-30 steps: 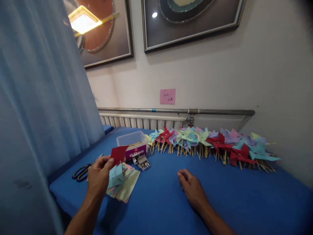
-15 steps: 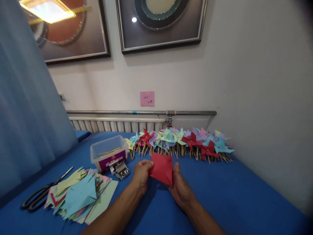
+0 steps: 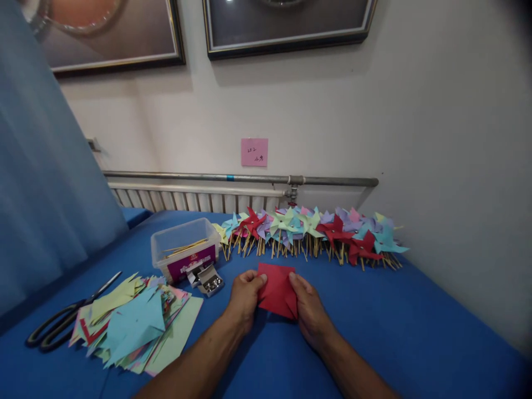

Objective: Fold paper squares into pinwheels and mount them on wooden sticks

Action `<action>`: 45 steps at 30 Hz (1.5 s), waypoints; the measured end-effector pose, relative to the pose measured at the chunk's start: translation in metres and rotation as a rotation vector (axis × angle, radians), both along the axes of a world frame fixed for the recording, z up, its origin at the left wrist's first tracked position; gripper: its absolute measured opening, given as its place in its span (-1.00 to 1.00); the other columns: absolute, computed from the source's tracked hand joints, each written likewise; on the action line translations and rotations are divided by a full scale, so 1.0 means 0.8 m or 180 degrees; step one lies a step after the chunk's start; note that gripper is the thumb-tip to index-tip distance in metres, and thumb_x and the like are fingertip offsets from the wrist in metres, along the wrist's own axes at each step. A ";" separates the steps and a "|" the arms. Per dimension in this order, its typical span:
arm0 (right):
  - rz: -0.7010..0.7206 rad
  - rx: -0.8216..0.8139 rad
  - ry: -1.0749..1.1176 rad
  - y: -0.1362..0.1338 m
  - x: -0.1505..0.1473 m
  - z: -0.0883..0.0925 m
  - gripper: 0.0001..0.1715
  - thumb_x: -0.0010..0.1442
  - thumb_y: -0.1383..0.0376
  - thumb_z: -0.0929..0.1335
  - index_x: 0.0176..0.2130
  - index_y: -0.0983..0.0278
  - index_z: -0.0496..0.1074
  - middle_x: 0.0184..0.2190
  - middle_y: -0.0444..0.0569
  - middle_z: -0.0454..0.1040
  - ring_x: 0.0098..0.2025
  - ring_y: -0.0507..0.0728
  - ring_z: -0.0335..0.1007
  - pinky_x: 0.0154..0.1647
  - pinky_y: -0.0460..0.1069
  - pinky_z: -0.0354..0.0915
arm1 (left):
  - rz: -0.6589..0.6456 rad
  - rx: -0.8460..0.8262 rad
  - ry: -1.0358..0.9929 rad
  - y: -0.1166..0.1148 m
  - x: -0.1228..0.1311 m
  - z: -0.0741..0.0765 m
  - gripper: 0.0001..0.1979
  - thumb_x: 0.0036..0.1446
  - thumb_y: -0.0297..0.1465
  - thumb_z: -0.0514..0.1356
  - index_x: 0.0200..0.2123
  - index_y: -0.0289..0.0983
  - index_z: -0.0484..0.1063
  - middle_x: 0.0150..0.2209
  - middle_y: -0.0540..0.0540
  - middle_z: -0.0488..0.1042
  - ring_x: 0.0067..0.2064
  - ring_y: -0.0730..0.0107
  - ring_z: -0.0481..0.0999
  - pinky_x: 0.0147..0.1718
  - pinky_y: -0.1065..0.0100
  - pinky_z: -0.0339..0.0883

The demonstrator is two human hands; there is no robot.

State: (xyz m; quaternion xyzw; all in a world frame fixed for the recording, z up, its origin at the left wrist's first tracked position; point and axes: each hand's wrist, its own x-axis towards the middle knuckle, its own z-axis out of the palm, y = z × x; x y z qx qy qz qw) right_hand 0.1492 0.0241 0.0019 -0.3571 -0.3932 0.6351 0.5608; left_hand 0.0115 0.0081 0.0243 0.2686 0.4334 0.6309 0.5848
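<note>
A red paper square (image 3: 277,290) with cut lines near its lower right corner is held up above the blue table. My left hand (image 3: 246,295) pinches its left edge, thumb on top. On the right edge, my right hand (image 3: 308,307) grips the sheet with the thumb on its face and the fingers behind. Behind the sheet lies a long row of paper pinwheels (image 3: 310,224) on sticks. To the left is a pile of coloured paper pieces (image 3: 137,321), with a light blue one on top.
Black-handled scissors (image 3: 68,318) lie at the far left. A clear plastic tub (image 3: 185,252) holds sticks, with a small open box of metal pins (image 3: 210,281) before it. A blue curtain (image 3: 50,149) hangs left; a pipe (image 3: 341,181) runs along the wall.
My right hand has closed its thumb onto the red sheet's right edge; before, its fingers were apart beside it. The view has tilted down slightly.
</note>
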 end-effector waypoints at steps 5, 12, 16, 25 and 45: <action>-0.0583 0.0648 -0.1416 0.015 0.027 -0.003 -0.43 0.19 0.00 0.37 0.10 0.22 0.46 -0.02 0.12 0.58 -0.11 0.28 0.56 -0.08 0.18 0.47 | 0.0037 -0.0052 -0.0224 0.010 -0.018 0.001 -0.57 -0.40 -0.29 0.53 -0.56 -0.28 0.34 -0.62 0.05 0.44 -0.58 0.52 0.37 -0.52 0.45 0.21; -0.1039 0.2703 -0.3559 0.002 0.034 0.000 -0.20 0.21 0.39 0.30 0.38 0.07 0.15 0.38 0.10 0.14 0.39 0.31 0.10 0.34 0.34 0.18 | -0.0085 -0.0211 -0.0145 0.015 -0.028 -0.001 -0.64 -0.27 -0.35 0.47 -0.57 -0.26 0.29 -0.66 0.08 0.36 -0.63 0.53 0.31 -0.61 0.46 0.11; -0.1288 0.3416 -0.3921 -0.005 0.026 0.005 -0.40 0.19 0.52 0.27 0.12 0.08 0.48 0.36 0.10 0.21 0.41 0.35 0.05 0.31 0.40 0.12 | -0.0244 -0.0270 -0.0156 0.010 -0.023 0.000 -0.64 -0.26 -0.38 0.46 -0.55 -0.25 0.29 -0.65 0.08 0.36 -0.63 0.52 0.31 -0.60 0.45 0.13; -0.0110 0.1245 -0.1702 -0.006 0.024 0.014 -0.62 0.18 0.02 0.44 -0.19 0.26 0.61 -0.28 0.07 0.65 -0.18 0.31 0.56 -0.08 0.20 0.42 | 0.0161 0.0145 0.0500 0.014 -0.035 0.010 -0.49 -0.07 0.05 0.38 -0.42 -0.33 0.50 -0.49 -0.07 0.51 -0.51 0.44 0.44 -0.49 0.40 0.19; 0.0196 0.0137 -0.0188 -0.015 0.002 0.014 -0.48 -0.01 -0.06 0.56 -0.24 0.29 0.61 -0.34 0.01 0.67 -0.31 0.20 0.56 -0.18 0.08 0.42 | -0.0261 0.0243 0.0386 0.004 -0.015 0.008 -0.61 -0.38 -0.27 0.53 -0.54 -0.33 0.46 -0.60 0.00 0.48 -0.58 0.51 0.37 -0.51 0.44 0.22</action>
